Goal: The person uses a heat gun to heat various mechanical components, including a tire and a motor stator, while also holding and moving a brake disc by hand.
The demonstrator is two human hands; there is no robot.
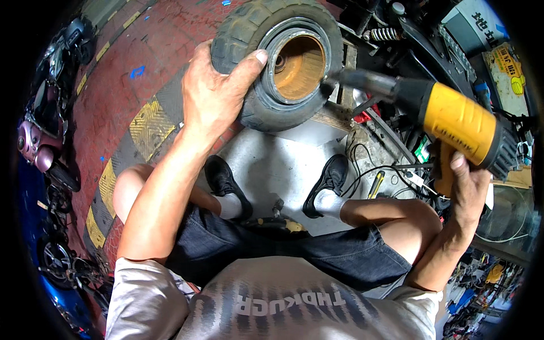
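The left hand grips the wheel by its left side; black shoes sit on its near side, and right of it the right hand holds a yellow power tool. Seemingly its rim is being worked (contact unclear); the next pass calls for steadiness.

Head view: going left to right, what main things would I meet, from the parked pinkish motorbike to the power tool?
Pinkish motorbike → yellow-and-black striped ramp strip → left hand → wheel → yellow power tool.
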